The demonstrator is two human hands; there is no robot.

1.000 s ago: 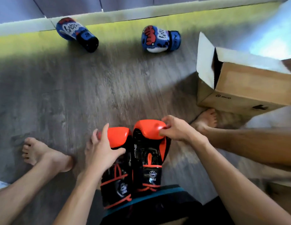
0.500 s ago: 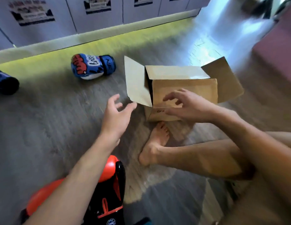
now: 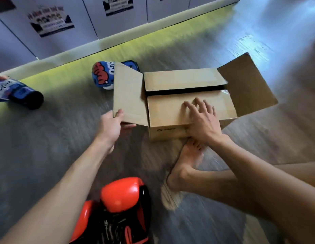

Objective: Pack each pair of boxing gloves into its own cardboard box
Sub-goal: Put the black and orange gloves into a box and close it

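left hand (image 3: 110, 125) grips box flap (image 3: 128, 95); right hand (image 3: 203, 120) flat on cardboard box (image 3: 170, 132)

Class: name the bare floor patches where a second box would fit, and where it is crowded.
Free: floor between the far-left blue glove, the left hand and the orange gloves; also beyond the cardboard box, toward the wall. Crowded: the box's near side, with right hand and foot.

Left hand (image 3: 110, 126) pinch-tight on box flap (image 3: 128, 95); right hand (image 3: 204, 122) flat, fingers (image 3: 192, 108) straight.

Blurred "PICO" on cardboard box (image 3: 170, 132)
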